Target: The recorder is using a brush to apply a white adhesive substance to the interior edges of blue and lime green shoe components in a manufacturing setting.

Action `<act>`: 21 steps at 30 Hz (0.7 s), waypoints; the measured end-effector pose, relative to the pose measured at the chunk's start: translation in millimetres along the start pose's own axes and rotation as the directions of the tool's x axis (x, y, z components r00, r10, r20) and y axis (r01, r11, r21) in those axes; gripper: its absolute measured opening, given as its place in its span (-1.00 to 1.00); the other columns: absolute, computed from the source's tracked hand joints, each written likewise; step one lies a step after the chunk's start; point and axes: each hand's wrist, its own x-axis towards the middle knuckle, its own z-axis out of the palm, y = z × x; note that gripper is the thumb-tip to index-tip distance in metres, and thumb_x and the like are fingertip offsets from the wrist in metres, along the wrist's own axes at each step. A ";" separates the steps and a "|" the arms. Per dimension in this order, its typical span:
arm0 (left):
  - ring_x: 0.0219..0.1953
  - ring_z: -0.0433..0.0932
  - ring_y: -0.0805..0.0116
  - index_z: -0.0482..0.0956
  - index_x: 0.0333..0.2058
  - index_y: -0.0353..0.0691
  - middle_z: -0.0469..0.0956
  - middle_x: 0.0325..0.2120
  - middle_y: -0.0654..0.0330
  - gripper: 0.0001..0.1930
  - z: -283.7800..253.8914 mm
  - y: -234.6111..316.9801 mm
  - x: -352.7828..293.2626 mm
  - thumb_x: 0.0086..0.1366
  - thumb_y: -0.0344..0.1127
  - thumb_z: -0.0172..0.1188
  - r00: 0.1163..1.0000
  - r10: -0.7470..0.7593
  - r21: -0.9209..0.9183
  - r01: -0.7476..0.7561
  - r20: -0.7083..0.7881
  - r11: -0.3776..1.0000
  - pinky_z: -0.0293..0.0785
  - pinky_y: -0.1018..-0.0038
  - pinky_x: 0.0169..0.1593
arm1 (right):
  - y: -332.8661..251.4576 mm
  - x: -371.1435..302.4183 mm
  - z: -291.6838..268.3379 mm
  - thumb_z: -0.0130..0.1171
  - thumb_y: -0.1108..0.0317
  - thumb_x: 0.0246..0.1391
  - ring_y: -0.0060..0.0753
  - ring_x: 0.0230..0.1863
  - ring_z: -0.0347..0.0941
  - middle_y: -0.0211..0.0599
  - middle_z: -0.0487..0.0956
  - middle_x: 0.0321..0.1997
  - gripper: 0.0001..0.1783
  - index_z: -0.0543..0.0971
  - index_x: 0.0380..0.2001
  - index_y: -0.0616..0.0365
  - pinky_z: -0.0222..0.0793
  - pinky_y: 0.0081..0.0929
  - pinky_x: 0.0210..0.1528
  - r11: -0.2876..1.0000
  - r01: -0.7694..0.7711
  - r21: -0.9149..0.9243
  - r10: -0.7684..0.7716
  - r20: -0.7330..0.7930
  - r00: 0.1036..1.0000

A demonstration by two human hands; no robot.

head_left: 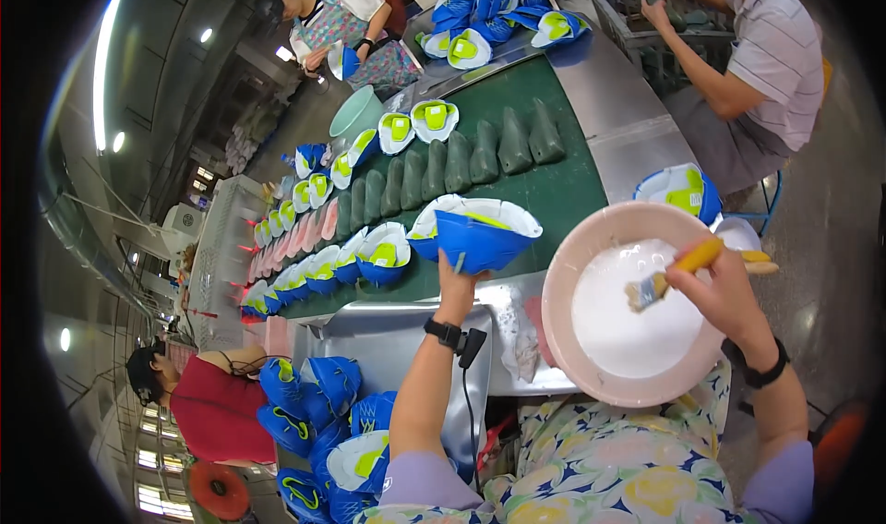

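My left hand point(456, 289) is closed on a blue shoe upper point(484, 242), lifted above the near edge of the green table, its white-lined opening facing up. A yellow-green tongue shows inside it. In my right hand point(724, 295) is a brush point(699, 255), gripped by its yellow handle. Its pale bristles hang over the white liquid point(604, 325) in a pink basin point(559, 339). Just beyond the basin's right side sit another blue shoe upper point(681, 192) and a second yellow handle point(759, 264).
Dark shoe lasts point(459, 166), pink ones point(312, 228) and blue uppers point(383, 254) line the green table point(577, 178). More uppers point(309, 395) pile at lower left. Co-workers are at far left point(341, 25), far right point(766, 62) and lower left point(221, 409).
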 end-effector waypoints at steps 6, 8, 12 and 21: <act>0.01 0.55 0.30 0.20 0.29 0.01 0.46 0.06 0.24 -0.46 21.5 -42.5 70.8 0.43 -0.11 0.16 0.996 -0.061 0.064 0.065 -0.057 0.996 0.62 0.34 -0.16 | 12.4 -12.7 -4.5 0.35 0.41 0.00 -0.44 -0.22 0.57 -0.27 0.64 -0.30 -0.80 0.54 -0.34 0.21 0.43 -0.49 -0.07 0.975 -0.219 0.026 0.218 0.037 0.975; -0.02 0.61 0.22 0.19 0.32 -0.02 0.55 0.00 0.13 -0.41 2.6 -63.9 81.6 0.38 -0.22 0.18 0.990 -0.067 0.069 0.075 -0.120 0.995 0.61 0.32 -0.15 | 9.7 -11.6 -0.2 0.34 0.44 0.00 -0.44 -0.22 0.56 -0.27 0.62 -0.31 -0.79 0.54 -0.31 0.21 0.43 -0.49 -0.06 0.977 -0.215 0.011 0.214 0.063 0.975; -0.03 0.61 -0.12 0.14 0.33 -0.29 0.58 -0.06 -0.22 -0.27 -12.8 -62.4 68.7 0.17 -0.50 0.16 0.987 0.118 0.718 -0.005 -0.108 0.696 0.55 0.16 -0.01 | 21.6 -9.8 10.2 0.33 0.47 -0.01 -0.47 -0.24 0.54 -0.30 0.59 -0.33 -0.79 0.52 -0.30 0.21 0.42 -0.50 -0.07 0.971 -0.238 0.009 0.234 0.158 0.959; 0.03 0.50 -0.14 0.43 0.16 -0.23 0.55 -0.07 -0.19 -0.33 -227.8 64.8 -85.6 0.08 -0.10 0.36 0.849 0.446 0.958 0.276 -0.283 0.082 0.43 0.12 0.12 | 28.4 -27.2 3.7 0.17 0.54 0.16 -0.53 -0.15 0.41 -0.33 0.43 -0.18 -0.85 0.47 -0.20 0.26 0.37 -0.55 -0.02 0.953 -0.253 0.164 0.203 0.268 0.942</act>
